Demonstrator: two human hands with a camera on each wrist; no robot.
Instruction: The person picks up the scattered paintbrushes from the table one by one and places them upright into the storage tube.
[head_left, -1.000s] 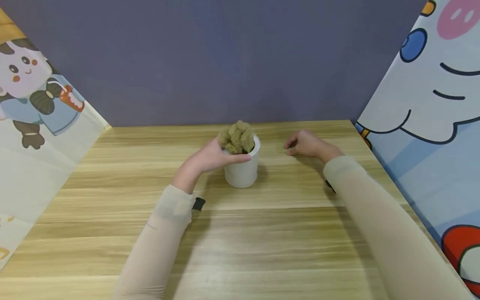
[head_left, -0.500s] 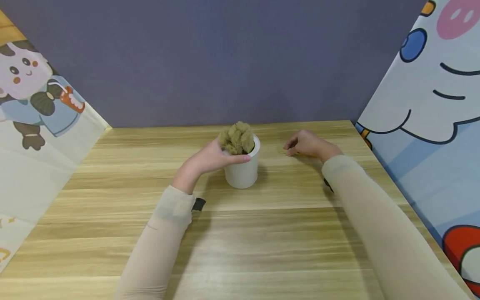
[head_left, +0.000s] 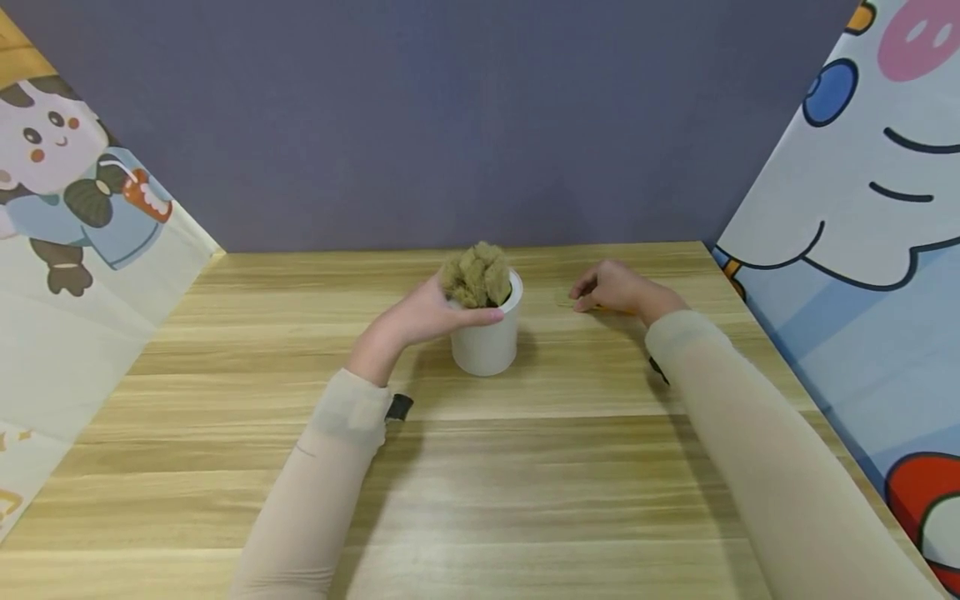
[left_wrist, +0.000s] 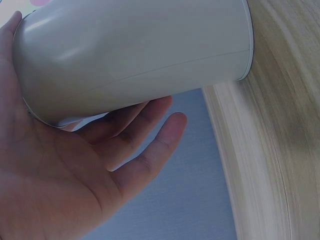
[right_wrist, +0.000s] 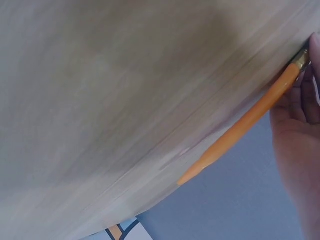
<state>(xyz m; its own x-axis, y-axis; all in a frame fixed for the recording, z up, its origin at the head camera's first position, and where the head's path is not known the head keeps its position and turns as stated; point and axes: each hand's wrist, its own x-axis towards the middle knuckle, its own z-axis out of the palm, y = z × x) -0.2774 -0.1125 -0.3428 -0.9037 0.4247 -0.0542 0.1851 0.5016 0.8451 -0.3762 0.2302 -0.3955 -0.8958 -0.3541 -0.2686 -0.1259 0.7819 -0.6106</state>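
A white cylindrical pot (head_left: pixel 483 346) stands upright on the wooden table, with a fuzzy brown clump (head_left: pixel 477 277) heaped above its rim. My left hand (head_left: pixel 423 315) grips the pot near the top, thumb across the front. In the left wrist view, the pot's smooth side (left_wrist: pixel 135 50) fills the upper part, and some fingers curve behind it. To the right of the pot, my right hand (head_left: pixel 611 287) pinches a slim tool close over the tabletop. Its tapered orange handle (right_wrist: pixel 245 127) and brass-coloured collar (right_wrist: pixel 301 58) show in the right wrist view; fingers mostly hide its thin head.
The wooden table (head_left: pixel 480 492) runs back to a plain grey-blue wall (head_left: pixel 465 125). Cartoon-printed panels border it at the left (head_left: pixel 75 183) and right (head_left: pixel 862 192). Small black pieces poke out beneath both sleeves at the wrists.
The right hand has turned slightly, so the tool's orange handle now shows beneath it and its pale tip looks thinner. The left hand and the pot stay in place.
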